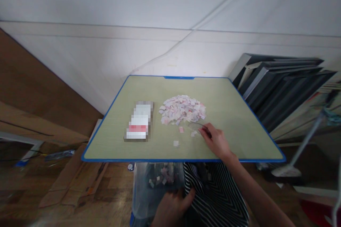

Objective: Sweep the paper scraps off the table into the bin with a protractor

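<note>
My right hand [217, 140] is closed over the front right part of the table. Pinched in its fingers are what look like thin tweezers [195, 125], their tips pointing left. A heap of small white and pink paper scraps [183, 109] lies just beyond the tips. Separate scraps lie nearer me, among them a pinkish one [181, 129] and a white one [176, 143]. Below the table edge, my left hand [174, 207] is in front of a clear plastic box [140, 191]. Its thumb stands apart from the fingers, and I see nothing held there.
A pixelated flat object [139, 120] lies left of the heap on the blue-edged table [106, 149]. Dark flat panels [282, 81] lean against the wall at right, near a broom [287, 171]. Cardboard [71, 177] covers some floor at left. Striped cloth [221, 191] is below the table.
</note>
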{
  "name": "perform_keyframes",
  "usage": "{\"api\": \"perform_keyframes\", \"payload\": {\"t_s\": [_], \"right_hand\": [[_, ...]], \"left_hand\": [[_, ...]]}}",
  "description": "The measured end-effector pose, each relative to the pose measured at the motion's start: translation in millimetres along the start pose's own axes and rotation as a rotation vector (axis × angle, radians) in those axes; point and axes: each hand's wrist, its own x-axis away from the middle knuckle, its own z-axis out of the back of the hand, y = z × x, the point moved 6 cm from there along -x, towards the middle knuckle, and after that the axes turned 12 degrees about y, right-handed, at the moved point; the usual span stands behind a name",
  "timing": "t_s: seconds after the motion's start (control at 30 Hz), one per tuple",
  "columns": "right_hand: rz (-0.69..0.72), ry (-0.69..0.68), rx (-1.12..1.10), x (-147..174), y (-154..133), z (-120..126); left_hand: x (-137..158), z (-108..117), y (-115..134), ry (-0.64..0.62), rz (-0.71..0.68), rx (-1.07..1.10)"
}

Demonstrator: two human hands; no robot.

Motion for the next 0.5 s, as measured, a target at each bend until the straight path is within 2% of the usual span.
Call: {"api": "perform_keyframes", "payload": {"t_s": [0.13, 0.3, 0.43, 0.5], "right_hand": [[0.089, -0.059, -0.055, 1.3, -4.9, -2.9], [0.040, 0.043, -0.051, 0.9, -0.8, 2.2], [0.191, -0.096, -0.018, 3.8, -11.1, -6.3], [0.207, -0.091, -0.048, 4.2, -13.3, -5.0]], "left_hand": [[-2.1, -10.6, -1.5, 0.058, -0.041, -0.072], [-0.2, -22.1, -4.7, 0.187, -0.079, -0.120], [-1.2, -26.3, -5.5, 0.231, -0.120, -0.147], [-1.9, -27.1, -5.7, 0.257, -0.137, -0.158]]}}
